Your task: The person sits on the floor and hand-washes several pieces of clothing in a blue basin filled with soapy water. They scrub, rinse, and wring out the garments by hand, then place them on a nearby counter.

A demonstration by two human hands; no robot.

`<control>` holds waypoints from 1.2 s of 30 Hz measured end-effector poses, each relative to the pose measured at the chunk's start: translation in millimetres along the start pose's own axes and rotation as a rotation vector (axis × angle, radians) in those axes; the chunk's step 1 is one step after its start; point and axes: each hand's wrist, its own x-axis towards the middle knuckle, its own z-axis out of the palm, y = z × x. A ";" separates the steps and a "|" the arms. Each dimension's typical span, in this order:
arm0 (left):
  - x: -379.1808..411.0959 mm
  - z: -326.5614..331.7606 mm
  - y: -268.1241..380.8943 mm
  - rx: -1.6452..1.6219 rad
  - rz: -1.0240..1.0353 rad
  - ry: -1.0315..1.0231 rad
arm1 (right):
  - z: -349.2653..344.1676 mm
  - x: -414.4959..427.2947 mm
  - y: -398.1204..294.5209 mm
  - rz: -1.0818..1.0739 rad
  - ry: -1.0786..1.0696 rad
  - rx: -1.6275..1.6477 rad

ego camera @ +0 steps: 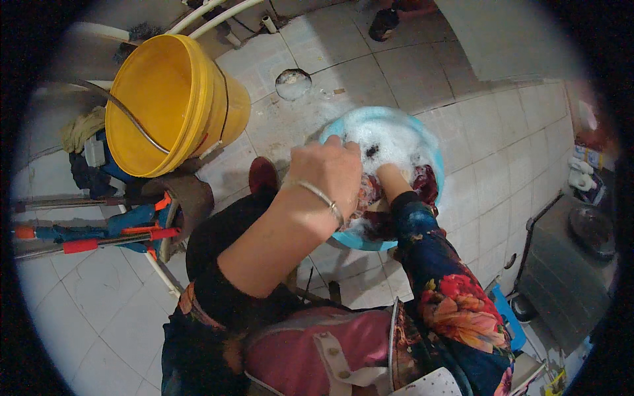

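Note:
A light-blue basin (438, 143) stands on the tiled floor before me, with white suds (381, 128) over much of its inside. Dark red patterned cloth (425, 185) lies wet among the foam. My left hand (327, 161), with a silver bangle (322, 195) at its wrist, is over the basin's left side. Its fingers are curled, and whether they hold cloth is hidden from me. My right hand (392, 179) reaches down into the suds and cloth; only the wrist shows, below a dark floral sleeve (446, 267).
To the left, a yellow bucket (237, 101) has a hose (131, 116) running into it. Long-handled cleaning tools (106, 242) lie below it. A round floor drain (293, 84) holds foam. A tiled wall (495, 148) rises on the right, with a dark stove-like appliance (559, 257) beyond.

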 end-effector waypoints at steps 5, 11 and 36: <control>12.4 -15.9 -2.4 0.005 -0.105 -0.123 | -44.2 -68.3 -13.9 -0.018 -0.108 0.488; 13.6 -36.9 -15.0 -0.030 -0.197 -0.088 | -232.3 -253.1 -71.9 -0.280 0.128 0.789; 1.9 -24.4 -33.2 -0.067 -0.103 -0.013 | -51.3 -77.1 -41.0 -0.120 0.119 -0.226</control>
